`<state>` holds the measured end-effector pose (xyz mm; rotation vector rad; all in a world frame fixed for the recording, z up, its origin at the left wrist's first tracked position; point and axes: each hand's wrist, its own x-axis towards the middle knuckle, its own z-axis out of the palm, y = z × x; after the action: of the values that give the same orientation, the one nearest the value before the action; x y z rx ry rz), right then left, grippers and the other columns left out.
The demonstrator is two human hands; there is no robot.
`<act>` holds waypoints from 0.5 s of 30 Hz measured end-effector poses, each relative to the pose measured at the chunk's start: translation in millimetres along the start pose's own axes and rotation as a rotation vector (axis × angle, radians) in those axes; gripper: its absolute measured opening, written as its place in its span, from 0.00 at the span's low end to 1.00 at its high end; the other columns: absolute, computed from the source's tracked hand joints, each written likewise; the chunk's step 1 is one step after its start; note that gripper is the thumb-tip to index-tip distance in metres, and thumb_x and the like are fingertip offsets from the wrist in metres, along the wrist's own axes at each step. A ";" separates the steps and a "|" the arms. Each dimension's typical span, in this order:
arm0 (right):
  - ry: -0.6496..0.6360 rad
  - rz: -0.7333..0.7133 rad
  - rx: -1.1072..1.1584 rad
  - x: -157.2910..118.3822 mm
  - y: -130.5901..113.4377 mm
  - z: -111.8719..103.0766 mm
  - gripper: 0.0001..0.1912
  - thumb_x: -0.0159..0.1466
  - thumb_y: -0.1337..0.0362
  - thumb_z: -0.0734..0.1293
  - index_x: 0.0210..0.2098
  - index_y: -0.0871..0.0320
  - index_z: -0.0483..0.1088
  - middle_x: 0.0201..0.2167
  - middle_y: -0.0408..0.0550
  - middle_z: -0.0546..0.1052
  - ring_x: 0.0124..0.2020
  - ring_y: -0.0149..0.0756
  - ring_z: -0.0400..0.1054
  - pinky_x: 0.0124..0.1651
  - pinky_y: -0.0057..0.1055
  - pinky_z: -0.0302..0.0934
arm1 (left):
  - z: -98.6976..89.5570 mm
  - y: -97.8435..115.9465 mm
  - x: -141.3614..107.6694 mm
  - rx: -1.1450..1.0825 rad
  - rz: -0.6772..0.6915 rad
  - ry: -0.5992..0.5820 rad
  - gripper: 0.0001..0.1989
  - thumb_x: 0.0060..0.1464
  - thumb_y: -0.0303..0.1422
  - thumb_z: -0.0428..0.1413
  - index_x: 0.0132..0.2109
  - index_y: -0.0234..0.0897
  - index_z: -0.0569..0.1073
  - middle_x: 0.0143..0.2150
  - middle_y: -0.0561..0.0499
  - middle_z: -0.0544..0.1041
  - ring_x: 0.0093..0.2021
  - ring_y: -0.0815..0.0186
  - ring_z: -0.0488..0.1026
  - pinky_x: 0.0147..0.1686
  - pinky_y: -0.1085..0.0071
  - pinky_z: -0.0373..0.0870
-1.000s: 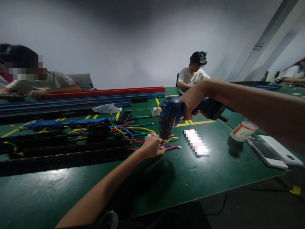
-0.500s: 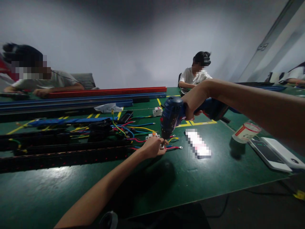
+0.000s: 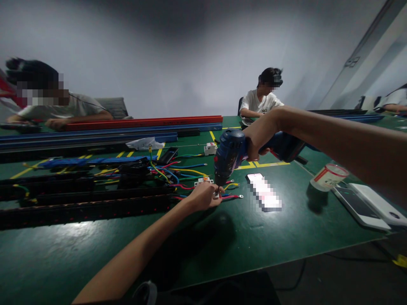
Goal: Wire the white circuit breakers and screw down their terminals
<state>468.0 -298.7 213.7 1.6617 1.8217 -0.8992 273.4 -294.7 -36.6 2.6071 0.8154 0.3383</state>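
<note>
R hand (image 3: 259, 137) gripping blue drill (image 3: 229, 154), bit down on small terminal piece (image 3: 216, 195). L hand (image 3: 203, 197) pinching it. Fastening seems midway; loose wires (image 3: 187, 171) nearby still unconnected.

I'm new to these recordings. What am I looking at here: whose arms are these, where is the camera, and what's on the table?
The camera sits on a person's head, looking forward and down, so both bare arms are the wearer's. The right hand grips a blue cordless driver, tip pointing down. The left hand steadies a small white part under that tip, among coloured wires. On the green table also lie black cable tracks, a lit phone, a tape roll and two more phones. Other people sit at work further back.
</note>
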 end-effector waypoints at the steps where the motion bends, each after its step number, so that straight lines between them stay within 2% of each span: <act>1: 0.005 -0.013 -0.010 -0.4 0.4 0.2 0.14 0.53 0.69 0.68 0.28 0.81 0.70 0.15 0.33 0.67 0.16 0.16 0.60 0.26 0.14 0.51 | 0.5 -0.4 0.1 -0.001 0.001 0.000 0.14 0.51 0.37 0.59 0.44 0.38 0.81 0.35 0.47 0.81 0.35 0.60 0.77 0.37 0.71 0.68; 9: 0.012 -0.041 -0.016 -1.9 4.4 1.0 0.11 0.52 0.68 0.69 0.24 0.75 0.69 0.14 0.31 0.66 0.15 0.16 0.59 0.24 0.14 0.49 | 1.1 -0.5 0.2 -0.017 -0.013 -0.001 0.13 0.51 0.37 0.61 0.43 0.38 0.81 0.36 0.48 0.81 0.36 0.60 0.77 0.38 0.71 0.68; 13: -0.005 -0.080 -0.027 -4.1 7.1 2.3 0.13 0.54 0.65 0.68 0.25 0.74 0.68 0.16 0.32 0.69 0.16 0.16 0.61 0.24 0.14 0.51 | 1.7 -0.9 0.4 0.001 -0.005 0.007 0.13 0.51 0.36 0.61 0.44 0.38 0.81 0.35 0.48 0.81 0.34 0.61 0.77 0.38 0.71 0.69; 15: 0.003 -0.096 -0.010 -6.0 9.1 3.5 0.12 0.53 0.66 0.69 0.24 0.73 0.67 0.18 0.31 0.70 0.17 0.15 0.62 0.25 0.14 0.53 | 2.3 -1.5 0.7 0.001 -0.008 0.002 0.13 0.51 0.36 0.61 0.44 0.39 0.81 0.35 0.48 0.81 0.35 0.61 0.77 0.38 0.71 0.69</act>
<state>477.6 -304.9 214.8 1.5818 1.9186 -0.9270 274.0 -293.9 -39.3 2.6041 0.8271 0.3383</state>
